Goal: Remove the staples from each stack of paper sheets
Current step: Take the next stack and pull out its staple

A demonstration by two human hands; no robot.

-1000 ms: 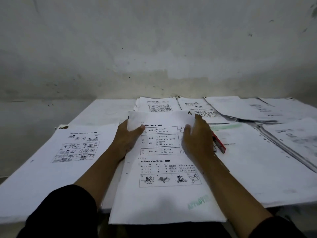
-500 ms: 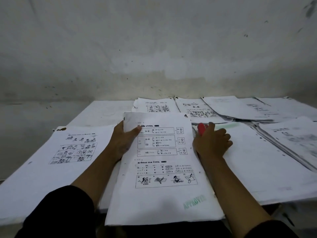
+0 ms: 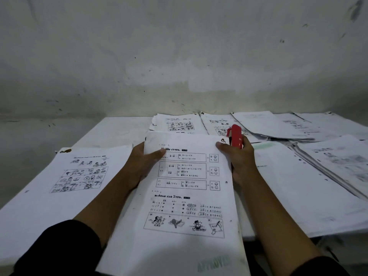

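I am looking down at a white table (image 3: 111, 128) that is carrying paper all over, and I read the layout as sorting. One stack with cartoon panels (image 3: 65, 188) is lying at nine o'clock, set aside from the work, with a dark mark at its far left corner. A row of other stacks (image 3: 274, 126) is fanning across from twelve to three o'clock, probably waiting their turn.

At the centre, the worksheet stack (image 3: 185, 196) is lying with its near end hanging over the table edge toward me. My left hand (image 3: 139, 166) is gripping its nine o'clock edge, thumb on top and fingers under, likely to pin it against the coming pull. My right hand (image 3: 239, 158) is at the stack's one o'clock corner, fingers wrapped around a red staple remover (image 3: 236, 136) held upright. A small dark mark at that corner (image 3: 222, 140) may be the staple; I cannot tell.

Compared with half a second ago, the right hand has lifted the red tool off the sheets to the right, where it was just closing on it, and has brought it up to the corner. The left hand's grip is holding unchanged.
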